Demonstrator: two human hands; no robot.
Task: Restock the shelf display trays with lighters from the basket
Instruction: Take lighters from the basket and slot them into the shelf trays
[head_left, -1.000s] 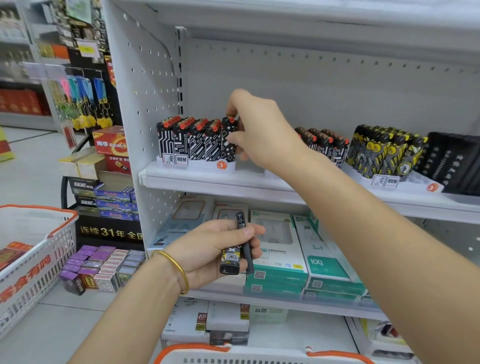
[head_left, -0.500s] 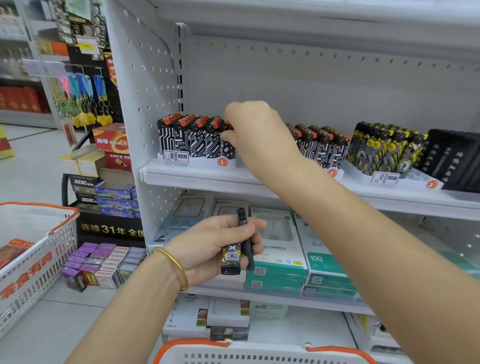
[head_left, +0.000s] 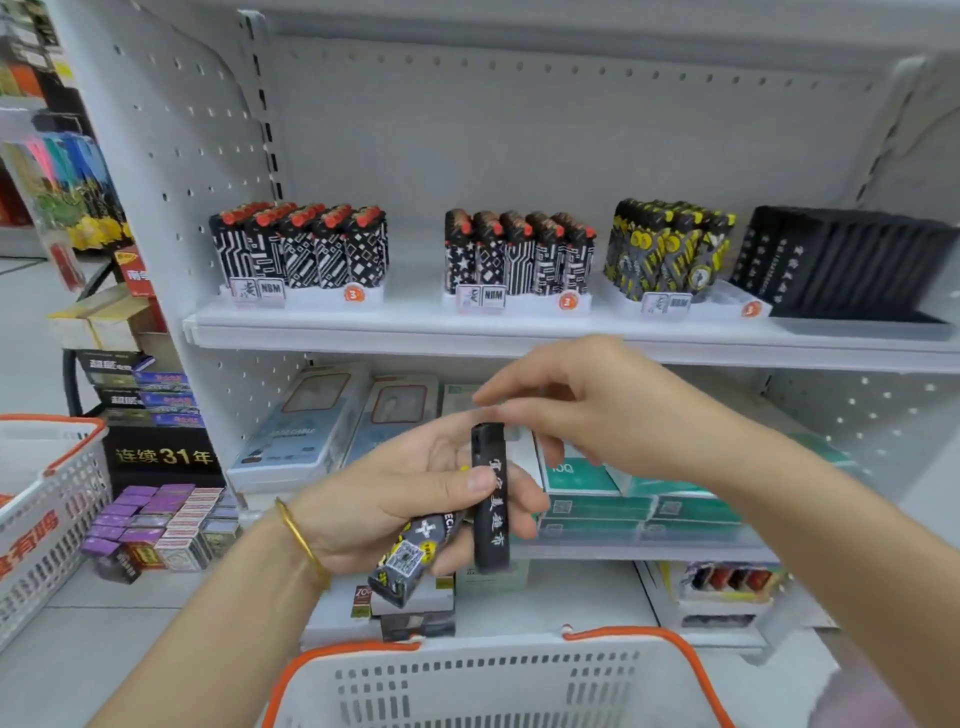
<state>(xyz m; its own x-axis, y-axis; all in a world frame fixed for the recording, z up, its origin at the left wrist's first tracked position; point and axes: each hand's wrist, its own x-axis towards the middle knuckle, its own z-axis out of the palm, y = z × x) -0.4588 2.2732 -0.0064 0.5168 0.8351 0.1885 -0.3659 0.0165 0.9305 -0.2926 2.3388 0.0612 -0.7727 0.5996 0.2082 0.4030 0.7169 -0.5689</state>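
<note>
1. Left hand (head_left: 395, 499): closed on two lighters, a black lighter (head_left: 491, 499) upright and a patterned lighter (head_left: 410, 556) tilted below it; held as stock between basket and shelf.
2. Right hand (head_left: 587, 410): fingers loosely spread, empty, at the black lighter's top; judged to be picking it off.
3. Black tray (head_left: 852, 270): far right of the shelf (head_left: 415, 325), matching stock; likely destination.
4. Basket (head_left: 493, 680): directly below the hands, within reach.

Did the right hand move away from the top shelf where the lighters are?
Yes. The right hand has come down off the upper shelf and now reaches, open, toward the black lighter held in the left hand.
</note>
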